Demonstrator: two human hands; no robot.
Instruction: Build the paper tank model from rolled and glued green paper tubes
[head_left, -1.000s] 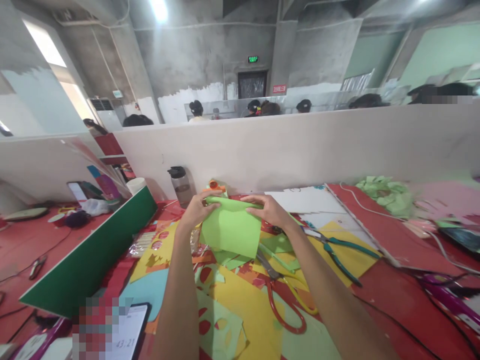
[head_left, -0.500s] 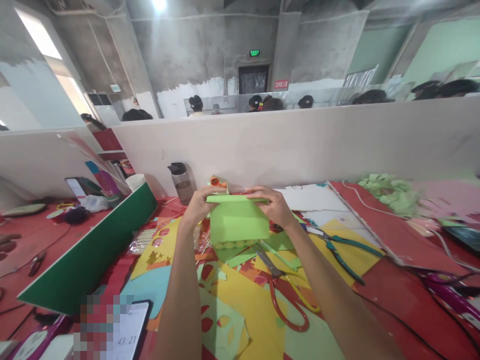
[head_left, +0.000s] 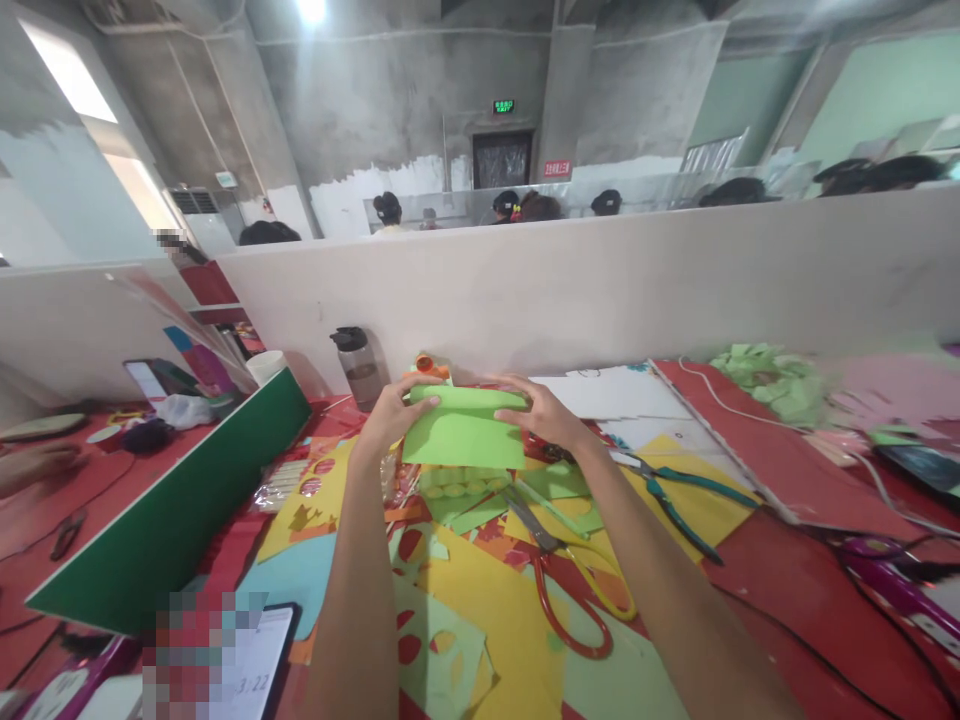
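A sheet of bright green paper (head_left: 465, 440) is held up between both hands above the cluttered table. Its upper edge is bent over into a fold or roll. My left hand (head_left: 390, 415) pinches the left end, with the thumb on the near face. At the right end, my right hand (head_left: 544, 412) grips it the same way; the fingers behind the paper are partly hidden. Just below the sheet shows a row of yellow-green rounded pieces (head_left: 465, 485). Scissors (head_left: 551, 545) with one red and one yellow handle lie open nearer to me.
Teal-handled pliers (head_left: 675, 485) lie on the right over yellow paper. A dark-lidded bottle (head_left: 358, 368) stands behind my left hand. A green board (head_left: 187, 510) stands upright on the left, with a phone (head_left: 262, 660) in front. A white partition (head_left: 600, 290) runs behind the table.
The green paper has tilted, so more of its top surface shows and its lower edge has lifted off the rounded pieces. Both thumbs now lie on its near face.
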